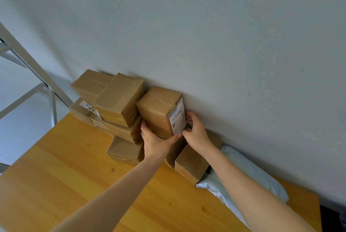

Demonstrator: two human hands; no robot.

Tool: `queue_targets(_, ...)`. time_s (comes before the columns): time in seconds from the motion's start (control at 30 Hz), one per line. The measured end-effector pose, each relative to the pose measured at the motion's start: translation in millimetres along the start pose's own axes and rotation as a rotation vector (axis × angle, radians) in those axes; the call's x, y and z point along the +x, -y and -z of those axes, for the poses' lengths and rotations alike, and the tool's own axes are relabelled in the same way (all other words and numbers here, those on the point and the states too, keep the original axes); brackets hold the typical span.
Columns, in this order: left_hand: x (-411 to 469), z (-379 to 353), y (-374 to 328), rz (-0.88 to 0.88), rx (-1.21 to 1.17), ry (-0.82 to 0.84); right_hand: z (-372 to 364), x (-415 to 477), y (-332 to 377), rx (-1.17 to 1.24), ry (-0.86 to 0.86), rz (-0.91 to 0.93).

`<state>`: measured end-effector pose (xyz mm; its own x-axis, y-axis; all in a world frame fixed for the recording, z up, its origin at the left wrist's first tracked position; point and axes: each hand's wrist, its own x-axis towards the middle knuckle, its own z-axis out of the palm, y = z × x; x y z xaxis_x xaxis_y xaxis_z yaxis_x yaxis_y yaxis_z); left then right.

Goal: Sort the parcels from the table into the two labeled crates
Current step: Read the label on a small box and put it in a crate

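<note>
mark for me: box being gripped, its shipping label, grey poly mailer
Gripped box (pixel 156 109), head view, on its taped brown top face.
Shipping label (pixel 177 119), head view, on the barcode area.
Grey poly mailer (pixel 249 173), head view, mid-bag.

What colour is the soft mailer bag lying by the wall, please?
Pale grey-blue; the mailer bag shows in the head view, right of the boxes.

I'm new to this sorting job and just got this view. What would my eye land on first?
Both hands, the left hand and right hand, grip a brown box with a white barcode label, held against the wall. Left of it, more brown boxes are stacked at the back of the wooden table. A pale mailer bag lies to the right.
</note>
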<state>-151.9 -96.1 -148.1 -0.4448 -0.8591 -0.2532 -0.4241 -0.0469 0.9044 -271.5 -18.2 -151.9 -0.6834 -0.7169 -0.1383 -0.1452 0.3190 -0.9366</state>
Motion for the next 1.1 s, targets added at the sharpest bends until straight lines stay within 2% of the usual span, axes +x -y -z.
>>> queue_targets(0.13, -1.3, 5.2, -1.2, -0.052, -0.025, 0.046, 10.0, -7.2, 0.1, -0.016, 0.069, -0.022)
queue_targets(0.3, -4.8, 14.9, -5.4, -0.126, -0.056, 0.210, 18.8, -25.9, 6.1, 0.030, 0.108, -0.052)
queue_targets(0.7, -37.1, 47.3, -22.8, -0.322, -0.048, 0.449, 24.7, -95.8, 44.7, 0.005, -0.086, -0.036)
queue_targets(1.1, -84.4, 159.1, -51.3, -0.388, -0.121, 0.578, -35.4, -183.8, 121.7, 0.099, -0.290, 0.023)
